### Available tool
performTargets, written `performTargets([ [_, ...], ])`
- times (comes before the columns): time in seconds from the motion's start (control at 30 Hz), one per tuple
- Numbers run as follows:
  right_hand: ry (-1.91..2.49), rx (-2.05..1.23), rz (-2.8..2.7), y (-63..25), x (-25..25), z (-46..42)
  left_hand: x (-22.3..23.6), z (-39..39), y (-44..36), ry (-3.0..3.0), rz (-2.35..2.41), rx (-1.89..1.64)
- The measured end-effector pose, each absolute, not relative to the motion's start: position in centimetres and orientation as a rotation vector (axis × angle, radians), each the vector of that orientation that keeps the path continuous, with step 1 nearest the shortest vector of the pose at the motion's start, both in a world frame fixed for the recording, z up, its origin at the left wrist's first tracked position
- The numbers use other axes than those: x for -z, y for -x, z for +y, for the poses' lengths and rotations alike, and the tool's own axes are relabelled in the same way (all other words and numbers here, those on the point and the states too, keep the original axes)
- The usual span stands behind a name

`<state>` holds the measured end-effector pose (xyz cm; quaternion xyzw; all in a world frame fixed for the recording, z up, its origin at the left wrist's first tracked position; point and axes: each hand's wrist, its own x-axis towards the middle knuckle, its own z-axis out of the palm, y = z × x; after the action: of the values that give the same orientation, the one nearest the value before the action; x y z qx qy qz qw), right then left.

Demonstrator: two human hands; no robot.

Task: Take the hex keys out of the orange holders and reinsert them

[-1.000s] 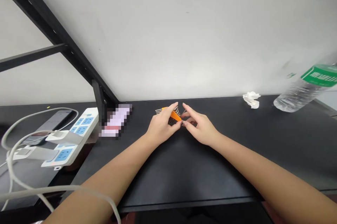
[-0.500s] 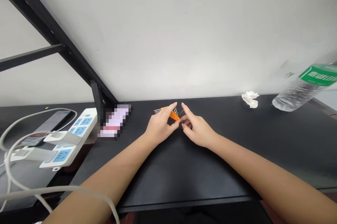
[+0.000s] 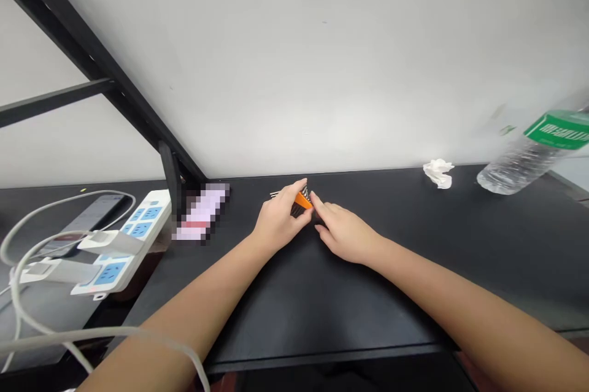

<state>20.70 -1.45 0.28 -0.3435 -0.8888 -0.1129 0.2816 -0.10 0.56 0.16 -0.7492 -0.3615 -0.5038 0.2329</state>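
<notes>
My left hand is closed around an orange hex key holder, low over the black tabletop. Short bent ends of several metal hex keys show beside its orange body, and a few more ends stick out to the left of my fingers. Much of the set is hidden under the hand. My right hand meets it from the right, the index fingertip against the holder's near end. Thumb and index finger of that hand are apart, with nothing visible between them; its other fingers are partly hidden.
To the left lie a white power strip with plugged-in chargers, looping white cables, a phone and a blurred-out pinkish item. A black metal frame rises there. Crumpled tissue and a plastic bottle are at right.
The thin hex key seen at my right fingers no longer shows apart from the set. My right hand has moved slightly left, its index finger now straighter and touching the holder.
</notes>
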Motion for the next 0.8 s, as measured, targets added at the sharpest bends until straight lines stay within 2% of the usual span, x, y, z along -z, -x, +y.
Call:
performTargets([
  [0.2, 1.128, 0.514, -2.208, -24.8, -3.6, -1.4, 0.0, 1.1, 0.1, 2.166, -0.923, 1.427],
  [0.47, 1.374, 0.334, -2.646, -26.6, -4.7, -2.1, -0.1, 0.8, -0.3, 2.418, -0.837, 1.313],
  [0.67, 1.25, 0.464, -2.629, -25.0, -3.5, -1.8, 0.1, 0.8, -0.2, 2.472, -0.798, 1.245],
  [0.73, 1.13, 0.397, -2.577, -24.8, -3.3, -1.4, 0.1, 0.8, -0.1, 2.442, -0.815, 1.222],
  [0.8, 0.992, 0.192, -2.505, -24.7, -3.3, -1.1, 0.1, 0.8, -0.1, 2.428, -0.791, 1.215],
])
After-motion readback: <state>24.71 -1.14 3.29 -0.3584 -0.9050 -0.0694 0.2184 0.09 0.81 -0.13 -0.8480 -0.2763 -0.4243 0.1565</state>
